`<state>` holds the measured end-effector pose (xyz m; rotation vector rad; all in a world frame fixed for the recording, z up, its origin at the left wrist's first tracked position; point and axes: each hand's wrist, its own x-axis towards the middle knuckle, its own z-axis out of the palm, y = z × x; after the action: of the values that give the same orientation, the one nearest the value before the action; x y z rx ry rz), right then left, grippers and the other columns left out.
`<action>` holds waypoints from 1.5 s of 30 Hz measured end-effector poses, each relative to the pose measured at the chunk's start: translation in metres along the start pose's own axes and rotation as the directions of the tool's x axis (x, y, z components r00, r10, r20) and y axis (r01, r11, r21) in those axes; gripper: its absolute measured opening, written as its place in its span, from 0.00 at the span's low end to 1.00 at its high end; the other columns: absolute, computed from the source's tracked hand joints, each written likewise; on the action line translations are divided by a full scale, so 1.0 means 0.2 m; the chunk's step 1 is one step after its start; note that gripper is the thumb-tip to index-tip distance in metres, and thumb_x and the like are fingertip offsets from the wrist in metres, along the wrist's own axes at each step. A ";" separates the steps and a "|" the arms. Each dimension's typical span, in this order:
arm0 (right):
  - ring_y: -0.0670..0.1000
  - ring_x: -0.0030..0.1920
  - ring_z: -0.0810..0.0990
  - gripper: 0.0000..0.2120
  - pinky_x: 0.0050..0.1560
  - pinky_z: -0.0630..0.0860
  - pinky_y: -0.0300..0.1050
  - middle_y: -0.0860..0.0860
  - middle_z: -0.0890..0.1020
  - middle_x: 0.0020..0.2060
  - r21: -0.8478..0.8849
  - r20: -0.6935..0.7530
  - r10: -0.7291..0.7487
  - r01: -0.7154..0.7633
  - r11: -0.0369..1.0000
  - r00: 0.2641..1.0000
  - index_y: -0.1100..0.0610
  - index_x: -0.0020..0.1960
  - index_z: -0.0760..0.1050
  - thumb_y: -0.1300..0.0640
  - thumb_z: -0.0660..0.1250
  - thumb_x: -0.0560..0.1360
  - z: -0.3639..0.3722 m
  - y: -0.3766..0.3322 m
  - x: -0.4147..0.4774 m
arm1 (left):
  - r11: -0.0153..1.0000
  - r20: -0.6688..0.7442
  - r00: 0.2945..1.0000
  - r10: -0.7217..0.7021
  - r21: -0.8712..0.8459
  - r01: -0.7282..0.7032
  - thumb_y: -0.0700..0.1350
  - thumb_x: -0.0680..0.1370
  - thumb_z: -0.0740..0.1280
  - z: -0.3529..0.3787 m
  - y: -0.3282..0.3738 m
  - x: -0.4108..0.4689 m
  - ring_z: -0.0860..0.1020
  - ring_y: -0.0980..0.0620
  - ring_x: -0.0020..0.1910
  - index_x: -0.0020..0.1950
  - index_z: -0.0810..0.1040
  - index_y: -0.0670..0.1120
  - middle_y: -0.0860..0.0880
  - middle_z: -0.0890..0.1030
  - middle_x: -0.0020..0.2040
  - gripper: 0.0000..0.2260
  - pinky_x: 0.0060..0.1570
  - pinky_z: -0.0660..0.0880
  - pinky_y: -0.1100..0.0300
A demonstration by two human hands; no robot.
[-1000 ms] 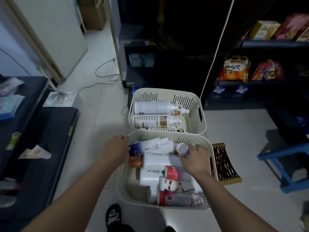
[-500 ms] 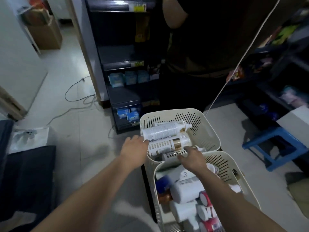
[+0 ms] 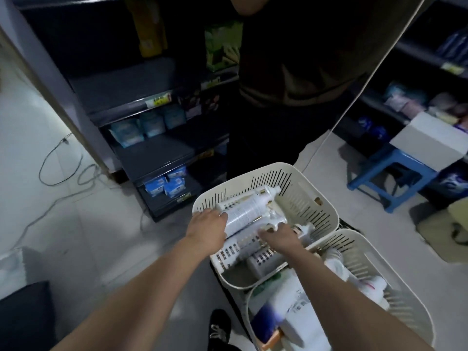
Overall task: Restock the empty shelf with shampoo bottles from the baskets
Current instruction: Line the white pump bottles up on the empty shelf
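Observation:
Two cream slotted baskets stand on the floor. The far basket (image 3: 319, 200) holds three white shampoo bottles lying down. My left hand (image 3: 206, 230) grips the base end of the top white bottle (image 3: 244, 213). Over the second white bottle (image 3: 239, 247), near its neck, my right hand (image 3: 281, 236) curls its fingers. A third bottle (image 3: 263, 259) lies under my right wrist. The near basket (image 3: 407, 300) holds several mixed bottles, blurred. The dark shelf unit (image 3: 152, 153) at the upper left has bare boards.
A person in dark clothes (image 3: 291, 72) stands just behind the far basket. A blue stool (image 3: 390, 173) and white box (image 3: 428, 140) are at the right. Cables (image 3: 60, 168) lie on the floor at the left. A white cord (image 3: 354, 97) hangs down. My shoe (image 3: 220, 328) is below.
Both hands left the near basket and moved into the far basket, onto the white bottles. The view swung up and left toward the dark shelf.

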<state>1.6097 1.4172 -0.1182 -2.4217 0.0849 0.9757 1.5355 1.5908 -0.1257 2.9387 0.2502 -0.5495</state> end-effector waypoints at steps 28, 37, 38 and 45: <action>0.55 0.45 0.84 0.26 0.44 0.83 0.55 0.53 0.84 0.48 0.845 -0.040 0.484 -0.229 0.483 0.874 0.55 0.54 0.70 0.54 0.82 0.64 0.29 -0.05 0.34 | 0.453 0.621 0.776 0.108 -0.726 0.518 0.52 0.80 0.64 0.02 -0.18 0.55 0.81 0.57 0.36 0.58 0.75 0.46 0.51 0.83 0.42 0.12 0.28 0.76 0.64; 0.54 0.50 0.85 0.30 0.50 0.82 0.54 0.52 0.84 0.52 0.903 -0.032 0.382 -0.137 0.407 0.924 0.53 0.60 0.73 0.50 0.82 0.62 0.33 -0.05 0.31 | 0.166 0.650 0.736 0.187 -0.760 0.629 0.45 0.70 0.75 0.05 -0.20 0.51 0.82 0.45 0.53 0.54 0.80 0.46 0.46 0.86 0.50 0.14 0.62 0.74 0.43; 0.54 0.49 0.85 0.29 0.48 0.81 0.52 0.52 0.85 0.52 0.903 -0.040 0.368 -0.124 0.411 0.929 0.53 0.60 0.74 0.51 0.81 0.63 0.33 -0.05 0.30 | 0.143 0.633 0.752 0.184 -0.774 0.617 0.44 0.69 0.76 0.05 -0.19 0.51 0.82 0.46 0.53 0.55 0.80 0.46 0.46 0.86 0.50 0.15 0.62 0.74 0.43; 0.52 0.49 0.85 0.25 0.50 0.82 0.50 0.52 0.84 0.50 0.851 -0.190 0.226 0.045 0.522 0.956 0.53 0.57 0.76 0.51 0.80 0.65 0.17 -0.07 0.23 | 0.053 0.487 0.838 0.245 -0.870 0.491 0.42 0.58 0.79 -0.02 -0.13 0.43 0.84 0.46 0.51 0.63 0.76 0.46 0.46 0.86 0.51 0.33 0.52 0.79 0.49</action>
<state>1.6259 1.4519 -0.1634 -1.5810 0.6523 0.4204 1.6106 1.6289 -0.1566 1.2224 0.5537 -0.7432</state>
